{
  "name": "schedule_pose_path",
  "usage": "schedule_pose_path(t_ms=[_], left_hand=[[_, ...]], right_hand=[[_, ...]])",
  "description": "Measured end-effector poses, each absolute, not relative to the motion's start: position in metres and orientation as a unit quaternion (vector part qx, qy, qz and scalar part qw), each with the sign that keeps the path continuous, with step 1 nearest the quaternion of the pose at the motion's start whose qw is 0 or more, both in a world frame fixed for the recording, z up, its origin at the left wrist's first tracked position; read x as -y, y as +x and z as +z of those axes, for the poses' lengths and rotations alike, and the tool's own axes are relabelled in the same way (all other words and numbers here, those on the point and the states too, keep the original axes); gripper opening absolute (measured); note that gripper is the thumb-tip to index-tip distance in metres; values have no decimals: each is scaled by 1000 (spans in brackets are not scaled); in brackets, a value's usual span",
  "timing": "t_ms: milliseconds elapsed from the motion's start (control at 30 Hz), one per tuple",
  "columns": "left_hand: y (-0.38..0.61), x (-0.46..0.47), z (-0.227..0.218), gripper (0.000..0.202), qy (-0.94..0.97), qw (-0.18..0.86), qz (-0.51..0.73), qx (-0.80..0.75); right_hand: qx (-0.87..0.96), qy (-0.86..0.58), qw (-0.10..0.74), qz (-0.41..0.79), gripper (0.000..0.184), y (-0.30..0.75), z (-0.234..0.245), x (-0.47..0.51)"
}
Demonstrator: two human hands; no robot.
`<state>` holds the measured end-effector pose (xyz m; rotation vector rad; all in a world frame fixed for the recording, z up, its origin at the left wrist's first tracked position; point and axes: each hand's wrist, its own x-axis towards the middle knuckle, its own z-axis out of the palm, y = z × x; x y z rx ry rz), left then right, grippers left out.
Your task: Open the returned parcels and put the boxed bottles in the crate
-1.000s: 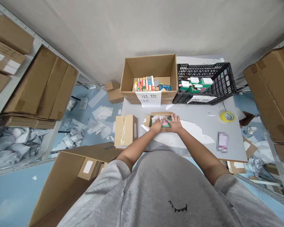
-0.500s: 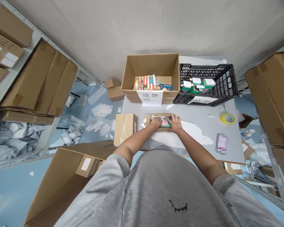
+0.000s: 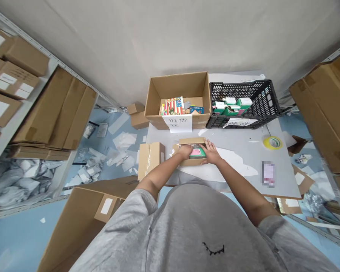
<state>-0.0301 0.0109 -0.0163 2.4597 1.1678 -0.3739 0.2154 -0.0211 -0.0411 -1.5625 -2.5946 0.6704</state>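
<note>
A small open cardboard box (image 3: 193, 162) lies on the table in front of me, its flaps up. Inside it is a green and pink package (image 3: 197, 152), partly covered by my hands. My left hand (image 3: 186, 152) reaches into the box from the left, fingers curled down at the package's left end; whatever they hold is hidden. Around the box's right end sits my right hand (image 3: 212, 152), its thumb on the near side and its fingers stretched along the far side, gripping the box.
Behind stand a large carton (image 3: 175, 75) with books and a black crate (image 3: 272, 100) of green boxes. A taped carton (image 3: 147, 160) is at the left. Yellow tape (image 3: 272, 142) and a blurred-out item (image 3: 268, 173) lie right. White paper (image 3: 238, 162) lies on the table (image 3: 283, 185).
My left hand has shifted left inside the box, and more of the green and pink package shows. My right hand stays on the box's right end. The whole view has shifted slightly.
</note>
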Motion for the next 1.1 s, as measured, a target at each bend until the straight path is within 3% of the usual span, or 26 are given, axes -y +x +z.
schedule_pose_path(t_ms=[233,400,767,1100], left_hand=[[-66,6,-8,66,857,261,8,-445],[-68,19,-16,69,816,316,93,-474],[-50,31,2,47,835,194,-75,-509],[-33,34,9,50,790,307,-167,-504]], right_hand=[[826,-491,105,257,137,226,-37,28],[799,-506,176,274,109,223,-36,29],[772,-521,195,307,67,213,0,54],[758,-492,262,338,55,229,69,73]])
